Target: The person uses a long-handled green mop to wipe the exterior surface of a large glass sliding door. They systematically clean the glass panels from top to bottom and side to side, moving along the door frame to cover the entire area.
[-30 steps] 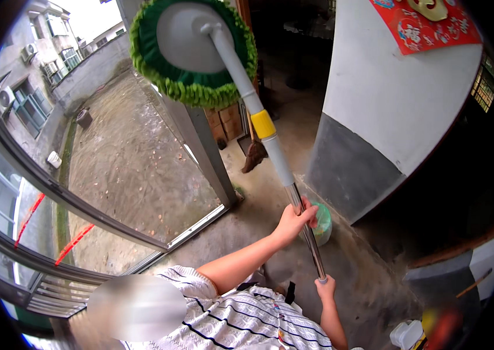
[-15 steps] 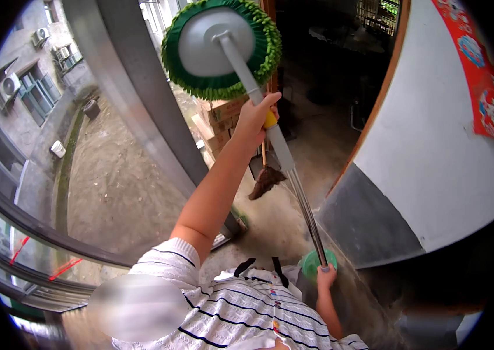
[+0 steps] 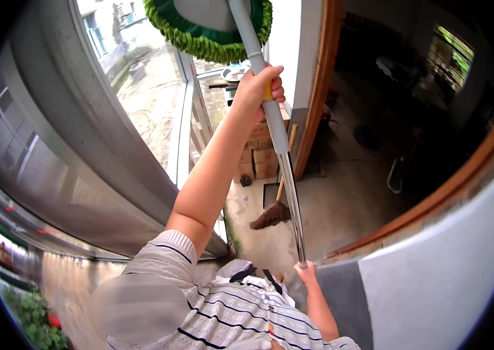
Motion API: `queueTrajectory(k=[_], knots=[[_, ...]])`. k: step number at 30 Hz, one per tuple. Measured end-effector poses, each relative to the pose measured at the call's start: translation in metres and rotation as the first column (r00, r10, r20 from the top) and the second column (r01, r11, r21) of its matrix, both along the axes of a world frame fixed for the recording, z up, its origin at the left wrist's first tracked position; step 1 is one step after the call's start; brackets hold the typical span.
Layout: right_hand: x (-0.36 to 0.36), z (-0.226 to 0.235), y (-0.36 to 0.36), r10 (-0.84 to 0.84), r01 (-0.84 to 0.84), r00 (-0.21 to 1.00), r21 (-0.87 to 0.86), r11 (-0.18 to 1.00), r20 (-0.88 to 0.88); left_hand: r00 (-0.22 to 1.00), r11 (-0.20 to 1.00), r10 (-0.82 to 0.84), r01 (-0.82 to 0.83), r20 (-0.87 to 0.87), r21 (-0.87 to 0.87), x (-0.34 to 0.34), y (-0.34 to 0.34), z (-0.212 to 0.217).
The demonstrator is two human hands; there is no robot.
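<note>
A flat mop with a green chenille pad [image 3: 218, 53] and a long grey and steel handle [image 3: 293, 186] is raised in front of me, pad uppermost. The pad is partly cut off by the top edge. My left hand [image 3: 260, 90] is closed round the grey upper handle, just at its yellow ring, with that arm stretched forward. Lower down, my right hand [image 3: 306, 272] grips the bottom end of the steel section, close to my body. The handle slants down between the two hands.
Ahead on the floor, a broom with dark bristles [image 3: 271, 216] rests beside stacked cardboard boxes [image 3: 265, 163]. A wooden door frame [image 3: 320, 87] borders a dark room at right. Grey metal framing [image 3: 95, 111] stands close on the left, and a white wall [image 3: 433, 256] on the right.
My view has turned, bringing the boxes and doorway further into sight. The mop pad sits higher in the picture, and the green round container near my right hand no longer shows.
</note>
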State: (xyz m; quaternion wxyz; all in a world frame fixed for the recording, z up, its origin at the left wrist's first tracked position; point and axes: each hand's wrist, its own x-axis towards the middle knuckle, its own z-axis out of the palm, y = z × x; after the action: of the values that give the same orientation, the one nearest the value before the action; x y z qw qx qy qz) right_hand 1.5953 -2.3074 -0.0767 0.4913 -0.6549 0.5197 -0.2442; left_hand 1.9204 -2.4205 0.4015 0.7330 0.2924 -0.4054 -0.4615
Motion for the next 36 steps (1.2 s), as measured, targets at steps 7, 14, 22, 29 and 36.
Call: queueTrajectory(k=[7, 14, 22, 29, 36], knots=[[0.054, 0.024, -0.150, 0.430, -0.450, 0.887, 0.112, 0.886, 0.167, 0.990, 0.969, -0.135, 0.142, 0.046, -0.202, 0.052, -0.072, 0.037], [0.102, 0.060, -0.308, 0.480, -0.479, 0.877, 0.058, 0.876, 0.000, 0.992, 0.944, -0.123, 0.108, -0.031, -0.311, 0.110, -0.151, 0.045], [0.190, 0.050, -0.416, 0.713, -0.701, 0.696, 0.293, 0.650, 0.083, 0.988, 0.969, 0.155, -0.155, -0.014, -0.190, 0.160, -0.205, 0.057], [0.300, 0.073, -0.495, 0.924, -0.904, 0.377, 0.245, 0.351, 0.067, 0.723, 0.723, 0.685, -0.662, 0.090, -0.198, 0.219, -0.222, 0.070], [0.358, 0.103, -0.551, 0.917, -0.923, 0.351, -0.095, 0.373, 0.188, 0.115, 0.115, 0.993, -0.971, 0.013, -0.208, 0.277, -0.191, 0.105]])
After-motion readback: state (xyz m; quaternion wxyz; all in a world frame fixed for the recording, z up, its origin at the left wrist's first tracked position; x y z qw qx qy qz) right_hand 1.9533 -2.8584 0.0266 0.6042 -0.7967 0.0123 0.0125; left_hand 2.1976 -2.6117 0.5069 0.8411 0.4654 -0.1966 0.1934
